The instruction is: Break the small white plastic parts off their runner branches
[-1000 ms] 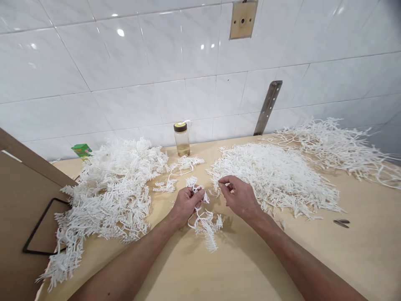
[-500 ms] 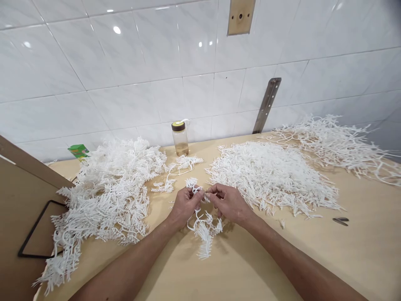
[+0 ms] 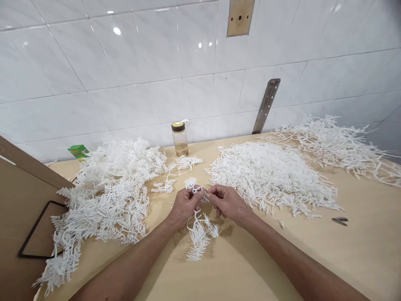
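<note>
Near the middle of the table, my left hand (image 3: 184, 205) is closed on a white branching strand (image 3: 200, 234), thin and coral-like with fringed tips. One tuft of it sticks up above the fingers, and the rest hangs below toward the tabletop. My right hand (image 3: 228, 203) pinches at the same strand just beside the left fingertips; what exactly lies between thumb and finger is too small to make out. Beyond the hands lie some loose white sprigs (image 3: 163, 186). To the right spreads a pile of short white sprigs (image 3: 272, 175).
A large heap of fringed white strands (image 3: 115, 188) covers the left side. Longer bare white branches (image 3: 341, 144) lie at the far right. A lidded bottle (image 3: 180, 140) stands by the tiled wall. Small snips (image 3: 340, 221) lie at right; a green box (image 3: 79, 151) sits behind the heap.
The hanging part of the strand has swung slightly left and bunched together. Both hands stay in nearly the same place, fingertips still close together.
</note>
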{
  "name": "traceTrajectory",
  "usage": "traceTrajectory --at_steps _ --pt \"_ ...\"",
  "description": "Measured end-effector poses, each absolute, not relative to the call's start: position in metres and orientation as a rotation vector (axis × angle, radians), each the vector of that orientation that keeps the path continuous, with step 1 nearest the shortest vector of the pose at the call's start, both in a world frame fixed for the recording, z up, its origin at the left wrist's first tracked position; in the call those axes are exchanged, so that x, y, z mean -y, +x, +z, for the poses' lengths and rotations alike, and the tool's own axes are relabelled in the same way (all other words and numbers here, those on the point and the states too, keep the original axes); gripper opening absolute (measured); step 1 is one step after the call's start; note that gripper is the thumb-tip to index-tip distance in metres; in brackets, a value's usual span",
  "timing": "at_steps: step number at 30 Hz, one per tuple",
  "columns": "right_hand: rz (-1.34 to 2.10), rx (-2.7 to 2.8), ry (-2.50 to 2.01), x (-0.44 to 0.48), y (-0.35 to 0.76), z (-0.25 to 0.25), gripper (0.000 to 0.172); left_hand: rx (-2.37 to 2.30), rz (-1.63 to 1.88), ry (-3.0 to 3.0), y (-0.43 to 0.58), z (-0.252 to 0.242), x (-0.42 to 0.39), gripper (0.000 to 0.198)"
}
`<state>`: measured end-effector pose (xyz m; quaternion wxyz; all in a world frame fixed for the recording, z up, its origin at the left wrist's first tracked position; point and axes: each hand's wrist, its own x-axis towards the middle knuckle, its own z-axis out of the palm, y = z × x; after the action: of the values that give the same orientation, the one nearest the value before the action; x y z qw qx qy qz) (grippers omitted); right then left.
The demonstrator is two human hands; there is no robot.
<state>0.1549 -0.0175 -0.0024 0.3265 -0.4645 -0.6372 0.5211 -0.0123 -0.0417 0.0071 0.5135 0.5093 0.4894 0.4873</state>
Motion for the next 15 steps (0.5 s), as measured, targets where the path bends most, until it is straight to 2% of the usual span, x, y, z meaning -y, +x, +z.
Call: traceTrajectory --at_steps 9,15 --pt "1.106 1.782 -1.330 0.022 0.146 -0.001 0.011 -1.278 1.233 1.215 -0.010 -0.003 0.039 0.042" --pt "1.073 1.807 -1.443 0.021 0.137 0.000 0.011 -1.337 1.248 1.263 -0.009 -0.009 0.039 0.038"
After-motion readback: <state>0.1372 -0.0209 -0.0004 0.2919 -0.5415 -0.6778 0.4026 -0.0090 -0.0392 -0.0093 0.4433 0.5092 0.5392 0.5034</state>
